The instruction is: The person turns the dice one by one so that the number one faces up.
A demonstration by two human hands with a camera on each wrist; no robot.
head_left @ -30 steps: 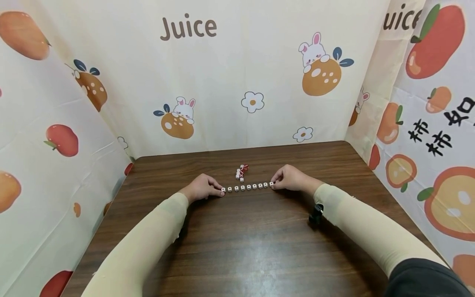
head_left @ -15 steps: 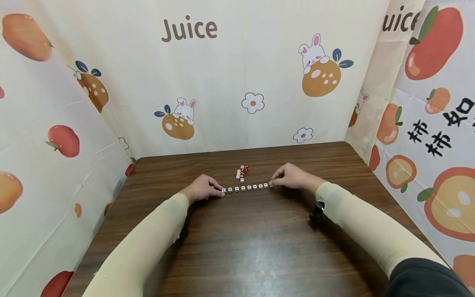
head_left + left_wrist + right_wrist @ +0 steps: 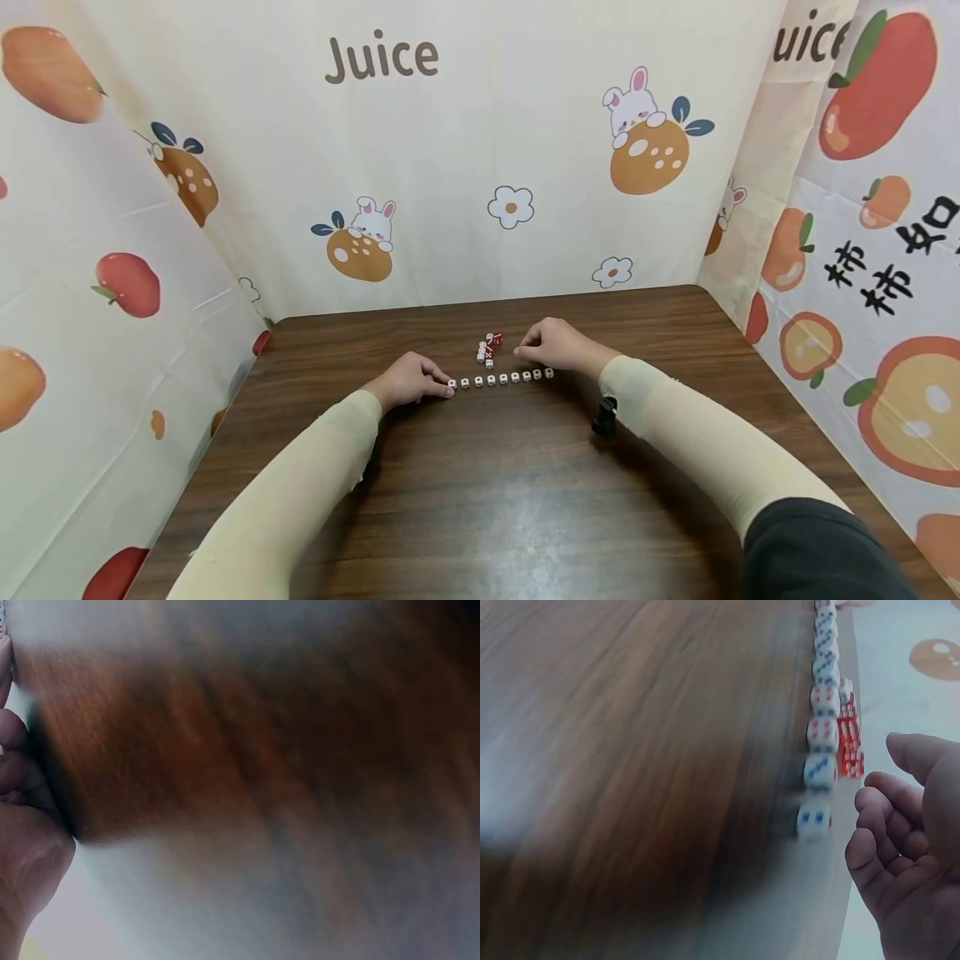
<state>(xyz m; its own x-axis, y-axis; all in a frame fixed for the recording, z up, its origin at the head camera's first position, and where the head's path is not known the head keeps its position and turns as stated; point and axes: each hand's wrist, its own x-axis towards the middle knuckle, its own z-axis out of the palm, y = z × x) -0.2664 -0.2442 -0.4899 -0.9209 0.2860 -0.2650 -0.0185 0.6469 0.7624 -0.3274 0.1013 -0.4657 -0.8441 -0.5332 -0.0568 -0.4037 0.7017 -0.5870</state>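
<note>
A row of several white dice [image 3: 503,379] runs across the brown table. At its left end, my left hand [image 3: 408,380] pinches the outermost die [image 3: 452,384] between thumb and index finger. My right hand [image 3: 558,344] hovers just behind the row's right part, its fingers loosely bent and holding nothing. The die at the right end [image 3: 814,820] shows two blue dots in the right wrist view. Beyond the row lies a small cluster of white and red dice [image 3: 489,352], left of my right fingertips. Only part of the left hand [image 3: 30,855] shows in the left wrist view.
The wooden table [image 3: 480,500] ends at a back edge against a fruit-printed cloth [image 3: 450,167]. More printed cloth hangs along the left and right sides. A small black device [image 3: 604,417] sits on the right wrist.
The right hand has let go of the die at the right end of the row and moved left and back toward the cluster. The left hand has stayed in place.
</note>
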